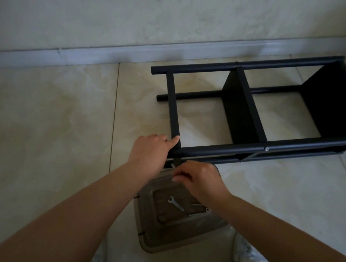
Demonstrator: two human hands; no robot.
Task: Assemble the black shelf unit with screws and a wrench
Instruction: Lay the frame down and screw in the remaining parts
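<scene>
Black shelf unit [248, 107] on its side on glossy beige floor tiles [51, 111], long axis running left-right, leg ends pointing left, right end cut off. Left hand [149, 149] curled round near tube w/ forefinger out. Right hand [198, 178] pinching small silvery part, hard to identify. Flat metal wrench [175, 203] on brown plastic stool [175, 218].
</scene>
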